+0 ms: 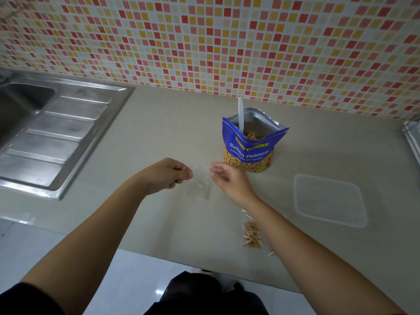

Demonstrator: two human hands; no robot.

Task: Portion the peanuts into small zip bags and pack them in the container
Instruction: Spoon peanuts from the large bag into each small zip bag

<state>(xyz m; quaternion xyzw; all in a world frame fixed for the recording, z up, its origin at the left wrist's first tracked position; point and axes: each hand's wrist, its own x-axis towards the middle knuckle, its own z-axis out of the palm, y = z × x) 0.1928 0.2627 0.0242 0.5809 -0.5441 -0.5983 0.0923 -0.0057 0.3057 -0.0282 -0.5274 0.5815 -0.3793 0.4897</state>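
Filled bag (251, 235) nearest; L hand (167, 176) pinches empty bag (200, 186); R hand (227, 180) grip unclear.

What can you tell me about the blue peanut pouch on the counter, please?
The blue peanut pouch stands upright on the beige counter, near the tiled wall. It looks like foil, silver inside, its top open. The front reads Salted Peanuts above a panel of nuts. Peanuts show inside, and a white spoon handle sticks out.

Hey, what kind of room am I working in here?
Most likely a home kitchen: a stainless steel sink with a ribbed drainboard is set into the pale countertop, and a mosaic tile backsplash runs along the wall behind it.
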